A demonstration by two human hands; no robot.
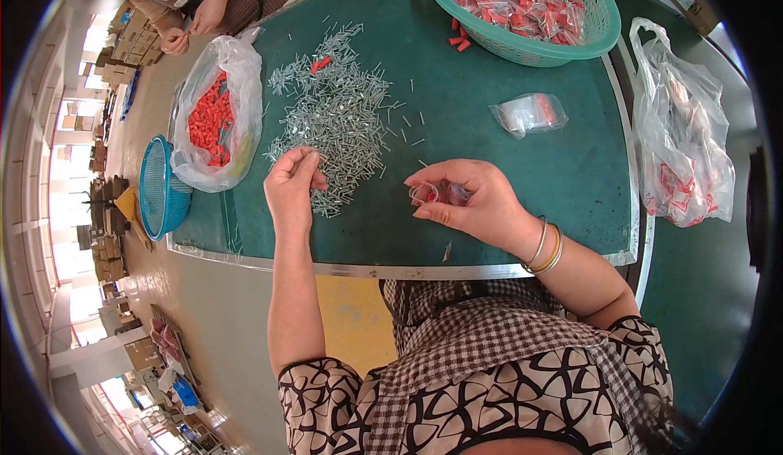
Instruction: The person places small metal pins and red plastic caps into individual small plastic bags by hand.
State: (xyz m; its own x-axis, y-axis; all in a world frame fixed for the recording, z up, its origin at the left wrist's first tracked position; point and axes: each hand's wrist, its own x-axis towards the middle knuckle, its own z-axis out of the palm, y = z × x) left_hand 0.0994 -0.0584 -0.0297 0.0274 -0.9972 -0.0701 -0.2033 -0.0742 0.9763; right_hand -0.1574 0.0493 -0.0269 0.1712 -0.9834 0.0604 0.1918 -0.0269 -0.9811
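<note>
My left hand (295, 183) is closed in a pinch at the near left edge of a heap of small silver screws (347, 125); what sits between its fingertips is too small to make out. To the right of the heap, my right hand (477, 198) grips a small clear plastic bag (426, 195) whose mouth is held round and open toward the left. Something red shows inside that bag. Two red plastic plugs (320, 64) lie on top of the screws. Farther right, a packed clear bag (530, 115) with red content lies flat on the green table (444, 88).
A plastic bag (245, 72) of red plugs stands at the table's left edge, beside a blue basket (155, 190). At the back right, a green basket (522, 54) holds several filled bags. Another plastic bag (689, 129) lies far right. A co-worker's hands (196, 27) are at upper left.
</note>
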